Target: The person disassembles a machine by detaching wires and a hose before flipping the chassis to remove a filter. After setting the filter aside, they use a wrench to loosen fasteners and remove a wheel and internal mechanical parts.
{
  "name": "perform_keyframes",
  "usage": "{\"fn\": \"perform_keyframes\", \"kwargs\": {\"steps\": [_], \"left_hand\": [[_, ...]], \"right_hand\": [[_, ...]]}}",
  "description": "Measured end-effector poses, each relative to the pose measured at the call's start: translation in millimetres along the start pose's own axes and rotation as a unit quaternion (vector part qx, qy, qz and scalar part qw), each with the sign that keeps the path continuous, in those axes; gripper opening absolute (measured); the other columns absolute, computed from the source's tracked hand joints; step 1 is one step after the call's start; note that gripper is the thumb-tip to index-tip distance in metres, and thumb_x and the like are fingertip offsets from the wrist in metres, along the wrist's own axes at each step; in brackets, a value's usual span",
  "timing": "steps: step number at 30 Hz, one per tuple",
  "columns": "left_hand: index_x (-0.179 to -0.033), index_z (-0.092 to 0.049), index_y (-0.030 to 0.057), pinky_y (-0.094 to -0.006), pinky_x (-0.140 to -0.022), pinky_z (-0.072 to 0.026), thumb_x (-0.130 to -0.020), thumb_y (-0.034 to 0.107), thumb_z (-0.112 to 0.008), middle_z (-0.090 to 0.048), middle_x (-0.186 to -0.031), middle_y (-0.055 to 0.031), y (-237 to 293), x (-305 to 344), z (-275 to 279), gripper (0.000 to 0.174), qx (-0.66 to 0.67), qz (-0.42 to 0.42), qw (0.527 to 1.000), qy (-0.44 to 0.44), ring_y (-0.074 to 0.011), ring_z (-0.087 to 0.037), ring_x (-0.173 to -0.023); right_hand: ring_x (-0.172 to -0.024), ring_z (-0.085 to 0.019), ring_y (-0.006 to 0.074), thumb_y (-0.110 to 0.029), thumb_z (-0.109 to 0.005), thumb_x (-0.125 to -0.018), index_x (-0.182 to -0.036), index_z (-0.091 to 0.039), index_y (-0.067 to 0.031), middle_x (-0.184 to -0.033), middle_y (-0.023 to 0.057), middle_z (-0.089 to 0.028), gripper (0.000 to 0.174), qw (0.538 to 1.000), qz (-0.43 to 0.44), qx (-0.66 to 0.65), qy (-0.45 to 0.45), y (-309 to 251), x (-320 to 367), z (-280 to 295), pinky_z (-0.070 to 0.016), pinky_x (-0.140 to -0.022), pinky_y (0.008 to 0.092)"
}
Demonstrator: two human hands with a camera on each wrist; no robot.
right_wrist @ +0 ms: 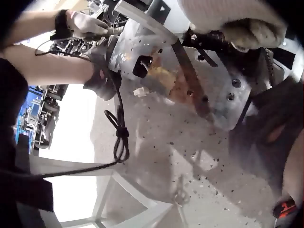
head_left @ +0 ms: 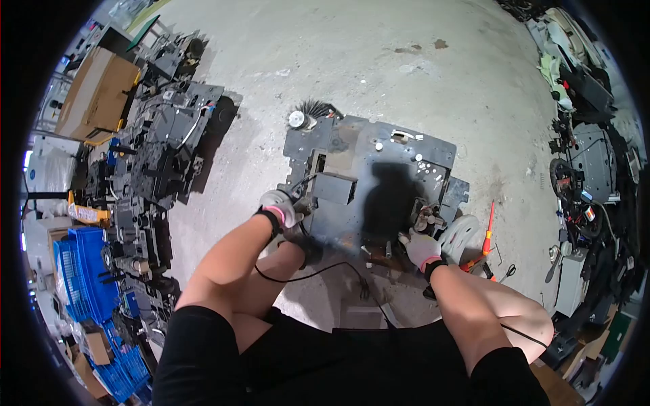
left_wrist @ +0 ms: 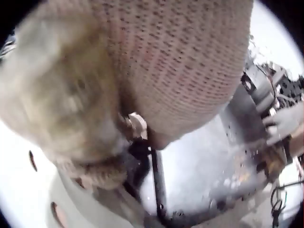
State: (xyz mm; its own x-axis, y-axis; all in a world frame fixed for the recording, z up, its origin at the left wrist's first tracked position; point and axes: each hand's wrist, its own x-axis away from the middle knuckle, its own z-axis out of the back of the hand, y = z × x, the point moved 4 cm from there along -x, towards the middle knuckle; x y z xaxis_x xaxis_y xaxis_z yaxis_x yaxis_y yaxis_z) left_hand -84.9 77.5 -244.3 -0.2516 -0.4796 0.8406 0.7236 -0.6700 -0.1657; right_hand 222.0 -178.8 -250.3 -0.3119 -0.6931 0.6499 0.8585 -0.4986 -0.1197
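A dark metal machine chassis lies on the floor before the person, with a raised box on its plate. The left hand, in a pale knit glove, has its curled fingers at the chassis's near left edge. In the left wrist view its glove covers most of what it grips. At the near right corner the gloved right hand grips the chassis beside a metal mechanism. In the right wrist view that hand's fingers curl over the edge above a rust-stained plate.
A white round part, a red screwdriver and scissors lie at the right. A black cable crosses before the person's legs. Machine parts and blue crates line the left; a black brush juts from the chassis's far corner.
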Motion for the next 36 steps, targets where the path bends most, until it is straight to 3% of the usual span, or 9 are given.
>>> {"fn": "perform_keyframes", "kwargs": {"steps": [2, 5, 7, 9, 18, 22, 23, 32, 36], "left_hand": [[-0.115, -0.069, 0.0217, -0.0366, -0.085, -0.0510, -0.086, 0.047, -0.059, -0.070, -0.104, -0.0083, -16.1, -59.2, -50.1, 0.040, 0.161, -0.173, 0.962, 0.137, -0.0294, -0.066, -0.094], [-0.116, -0.066, 0.0216, -0.0343, -0.081, -0.0514, -0.085, 0.049, -0.062, -0.069, -0.101, -0.0111, -3.4, -11.2, -5.1, 0.041, 0.153, -0.027, 0.982, 0.105, -0.0257, -0.065, -0.091], [-0.113, -0.067, 0.0156, -0.0342, -0.080, -0.0518, -0.085, 0.050, -0.065, -0.068, -0.099, -0.0110, 2.4, -5.3, -18.2, 0.044, -0.018, -0.039, 0.957, 0.286, -0.0250, -0.064, -0.089], [-0.125, -0.065, 0.0172, -0.0329, -0.091, -0.0516, -0.093, 0.054, -0.055, -0.071, -0.114, -0.0094, 4.8, -84.1, -93.4, 0.049, 0.291, 0.186, 0.924, 0.164, -0.0260, -0.064, -0.112], [-0.112, -0.071, 0.0152, -0.0395, -0.087, -0.0526, -0.090, 0.057, -0.057, -0.073, -0.103, -0.0105, 2.0, -28.7, -34.1, 0.049, 0.059, 0.033, 0.995, 0.076, -0.0311, -0.067, -0.102], [-0.108, -0.072, 0.0118, -0.0427, -0.080, -0.0521, -0.087, 0.053, -0.062, -0.072, -0.099, -0.0152, -4.8, -13.4, -27.0, 0.048, 0.109, -0.005, 0.974, 0.198, -0.0335, -0.068, -0.092], [-0.098, -0.074, 0.0115, -0.0410, -0.081, -0.0533, -0.073, 0.041, -0.072, -0.072, -0.099, -0.0150, -0.9, 11.0, -5.4, 0.039, 0.166, 0.000, 0.960, 0.226, -0.0318, -0.068, -0.091], [-0.105, -0.072, 0.0070, -0.0439, -0.082, -0.0549, -0.081, 0.042, -0.067, -0.072, -0.100, -0.0163, 8.6, 0.4, -11.0, 0.043, 0.102, -0.001, 0.988, 0.116, -0.0340, -0.070, -0.094], [-0.105, -0.071, 0.0075, -0.0440, -0.082, -0.0546, -0.078, 0.043, -0.069, -0.071, -0.101, -0.0188, 5.8, -1.2, -10.2, 0.045, 0.113, 0.012, 0.981, 0.158, -0.0351, -0.068, -0.095]], "right_hand": [[-0.097, -0.067, 0.0365, -0.050, -0.039, -0.100, -0.119, -0.062, -0.0070, -0.104, 0.0213, -0.069, 0.052, 1.000, -0.001, -0.001, -0.002, -0.4, -0.5, -5.0, -0.0523, -0.082, 0.0473], [-0.097, -0.067, 0.0367, -0.050, -0.039, -0.099, -0.117, -0.063, -0.0074, -0.101, 0.0210, -0.070, 0.052, 1.000, -0.016, 0.004, 0.015, 4.1, -2.6, -9.6, -0.0526, -0.081, 0.0476], [-0.098, -0.066, 0.0378, -0.051, -0.040, -0.099, -0.117, -0.063, -0.0060, -0.103, 0.0217, -0.070, 0.053, 1.000, -0.026, -0.017, 0.008, 6.4, -0.5, -12.2, -0.0522, -0.083, 0.0480], [-0.099, -0.066, 0.0393, -0.052, -0.040, -0.098, -0.114, -0.064, -0.0050, -0.104, 0.0222, -0.069, 0.054, 0.999, -0.020, -0.038, 0.020, 7.5, -1.1, -9.3, -0.0515, -0.085, 0.0488], [-0.099, -0.066, 0.0399, -0.056, -0.040, -0.097, -0.107, -0.067, -0.0015, -0.103, 0.0246, -0.069, 0.061, 0.999, -0.035, -0.037, -0.019, 9.1, -4.5, -1.2, -0.0510, -0.085, 0.0491], [-0.094, -0.068, 0.0372, -0.059, -0.042, -0.096, -0.106, -0.071, -0.0048, -0.101, 0.0200, -0.071, 0.062, 0.999, -0.021, 0.036, -0.032, 21.2, -29.4, -18.8, -0.0527, -0.081, 0.0475], [-0.093, -0.069, 0.0370, -0.058, -0.042, -0.096, -0.106, -0.071, -0.0054, -0.100, 0.0188, -0.071, 0.061, 0.999, -0.030, 0.038, -0.010, 18.7, -30.5, -19.3, -0.0529, -0.081, 0.0477], [-0.086, -0.070, 0.0341, -0.058, -0.049, -0.094, -0.094, -0.075, -0.0077, -0.093, 0.0155, -0.072, 0.056, 0.997, -0.055, -0.031, 0.045, 8.7, 8.9, 14.0, -0.0547, -0.073, 0.0449], [-0.088, -0.070, 0.0328, -0.059, -0.050, -0.092, -0.093, -0.075, -0.0080, -0.094, 0.0142, -0.073, 0.056, 0.996, -0.073, -0.033, 0.037, 7.5, 7.4, 26.4, -0.0552, -0.074, 0.0441]]}}
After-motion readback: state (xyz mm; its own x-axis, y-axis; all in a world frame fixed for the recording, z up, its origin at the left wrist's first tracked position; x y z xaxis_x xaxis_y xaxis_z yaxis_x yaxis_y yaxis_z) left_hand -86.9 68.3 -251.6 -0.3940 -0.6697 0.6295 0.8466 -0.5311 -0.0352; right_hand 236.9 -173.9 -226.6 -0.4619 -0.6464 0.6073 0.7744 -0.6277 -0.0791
